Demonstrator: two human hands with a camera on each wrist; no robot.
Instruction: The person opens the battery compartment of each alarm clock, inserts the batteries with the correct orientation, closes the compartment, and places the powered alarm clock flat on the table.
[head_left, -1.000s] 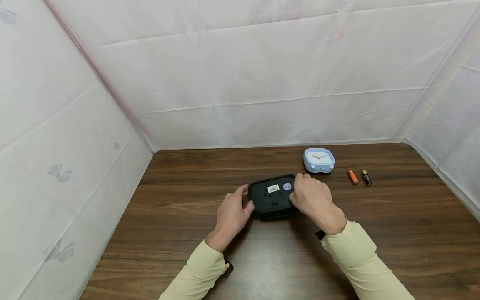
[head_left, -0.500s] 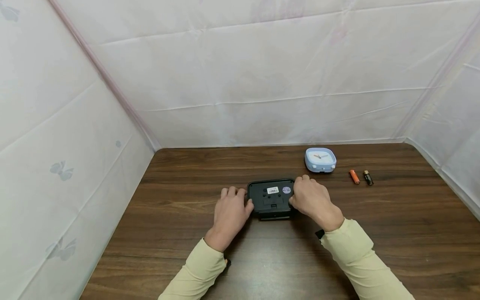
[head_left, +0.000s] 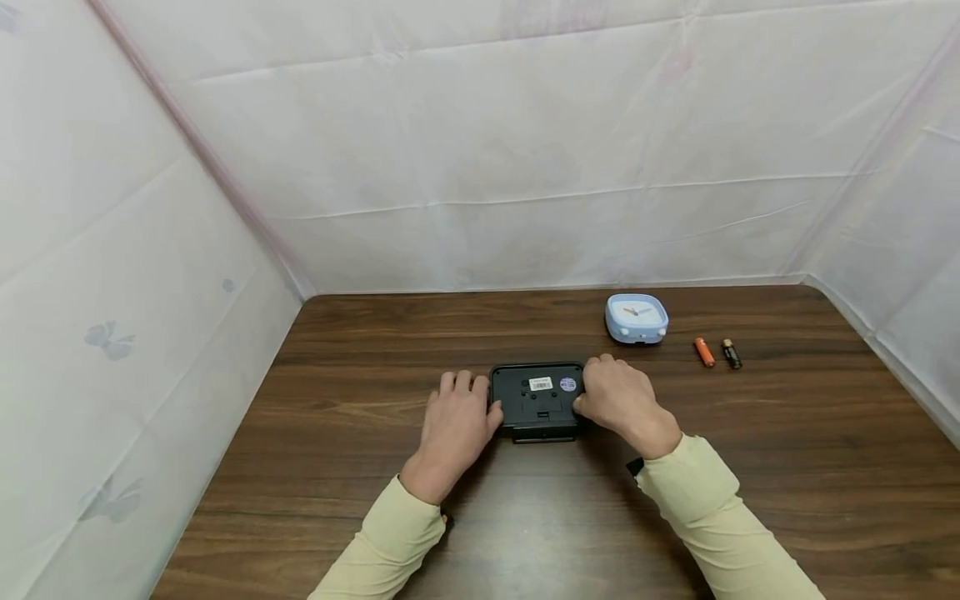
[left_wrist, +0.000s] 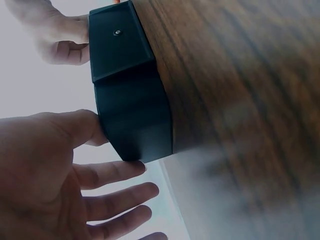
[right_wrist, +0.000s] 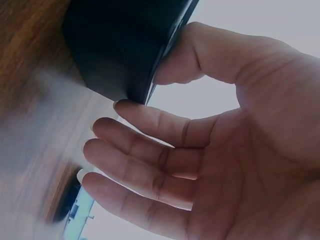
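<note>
A black rectangular device (head_left: 537,400) lies back side up on the table, showing a white barcode label, a round purple sticker and a small panel with a latch. My left hand (head_left: 457,429) holds its left end; in the left wrist view the thumb is on the upper edge and the index fingertip at the lower corner, other fingers spread free. At the opposite end my right hand (head_left: 624,402) pinches the corner between thumb and index finger, with the remaining fingers loosely bent beside it in the right wrist view. The device's face is hidden underneath.
Behind the right hand a light blue alarm clock (head_left: 636,318) rests on the table with its dial up. To its right lie an orange battery (head_left: 704,352) and a black battery with a gold end (head_left: 731,353). White sheeting (head_left: 465,250) borders the wooden table (head_left: 360,517).
The black device has gone from tilted and askew to nearly level and square on the table. Both hands have kept hold of it, and the left hand's fingers have shifted along its side.
</note>
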